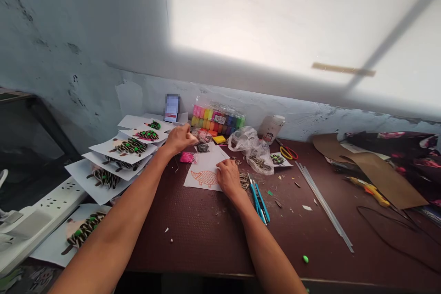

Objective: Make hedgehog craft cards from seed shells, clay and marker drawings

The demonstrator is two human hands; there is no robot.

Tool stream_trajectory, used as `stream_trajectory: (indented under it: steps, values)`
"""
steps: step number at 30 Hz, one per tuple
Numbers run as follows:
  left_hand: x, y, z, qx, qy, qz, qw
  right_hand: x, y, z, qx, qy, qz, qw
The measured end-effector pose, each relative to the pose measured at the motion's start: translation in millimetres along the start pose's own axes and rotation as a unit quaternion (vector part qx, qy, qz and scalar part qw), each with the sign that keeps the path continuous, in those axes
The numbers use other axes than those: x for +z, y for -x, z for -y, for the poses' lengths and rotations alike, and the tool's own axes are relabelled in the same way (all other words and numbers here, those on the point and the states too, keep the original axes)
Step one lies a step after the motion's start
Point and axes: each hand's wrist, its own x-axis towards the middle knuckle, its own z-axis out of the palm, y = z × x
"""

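A white sheet (206, 158) with an orange-outlined hedgehog-like drawing (204, 178) lies on the dark red table. My right hand (228, 175) rests on the sheet's right edge, fingers bent over the paper; whether they grip it is hard to tell. Raised above the sheet's upper left is my left hand (182, 138), its fingers closed on something I cannot make out. Just below it lies a pink clay packet (188, 157), with a dark packet (203, 147) beside it. Striped seeds (244, 181) lie right of my right hand, next to a teal-handled tool (259, 202).
Finished seed hedgehogs on sheets (131, 147) are stacked at left, near a power strip (58, 204). Behind stand a phone (171, 108), coloured clay (217, 119) and a white bottle (274, 129). Rightward are scissors (288, 152), glue sticks (325, 206) and a glue gun (370, 190).
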Motion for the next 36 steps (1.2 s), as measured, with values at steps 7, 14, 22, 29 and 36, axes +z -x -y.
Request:
stream_trajectory:
  steps: [7, 14, 22, 29, 36]
  values:
    - [22.5, 27.7, -1.6, -0.147, 0.422, 0.202, 0.871, -4.4, 0.8, 3.5, -0.004, -0.004, 0.003, 1.0]
    - [50.8, 30.5, 4.5, -0.142, 0.399, 0.038, 0.905, -2.8, -1.2, -1.0, 0.049, 0.033, 0.02, 0.998]
    - [71.3, 42.7, -13.7, -0.017, 0.284, 0.066, 0.956, -1.1, -0.1, 2.8, 0.072, 0.07, 0.017, 0.995]
    - [68.4, 36.9, -10.0, -0.03, 0.208, 0.029, 0.977, 0.1, -0.2, 1.4, 0.059, 0.094, 0.03, 0.993]
    - [69.3, 51.7, -18.9, -0.024, 0.175, 0.077, 0.981, 0.4, 0.3, 5.5, 0.025, 0.08, 0.027, 0.996]
